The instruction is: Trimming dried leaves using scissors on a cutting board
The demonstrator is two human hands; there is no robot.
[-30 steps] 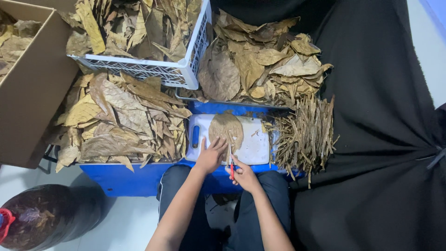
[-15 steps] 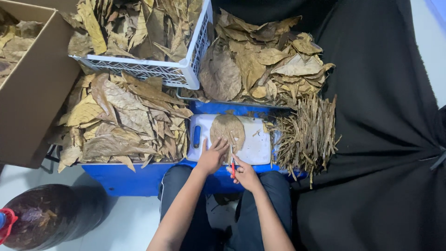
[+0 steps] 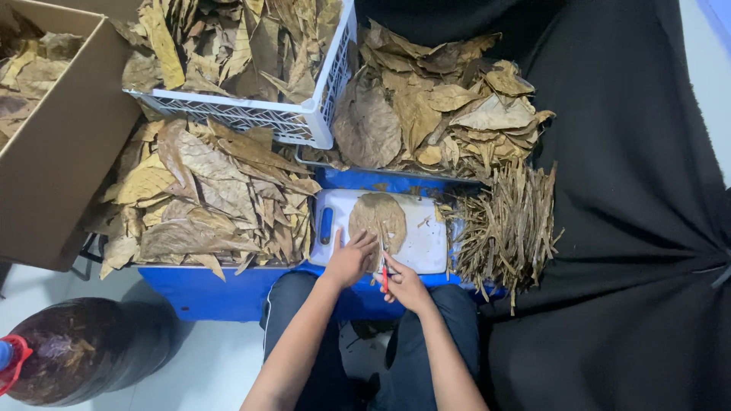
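A dried leaf (image 3: 378,218) is pinned flat on a white cutting board (image 3: 422,243) and worked with a red-handled blade (image 3: 384,275).

The leaf looks light, brittle and easily torn (best held flat near the midrib); it is pressed by the spread left hand (image 3: 349,259), while the blade is pinched by the right hand (image 3: 403,283). Stripped stems (image 3: 506,224) are heaped to the right, loose leaves (image 3: 205,194) to the left.

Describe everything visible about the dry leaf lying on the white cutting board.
The leaf is broad, oval, brown and dry, with a matte, papery look and faint veins. It lies flat on the white cutting board, its long axis pointing away from the person. The left hand presses fingers on its near edge, while the right hand holds a red-handled tool whose thin tip meets the leaf's near end, along the midline.
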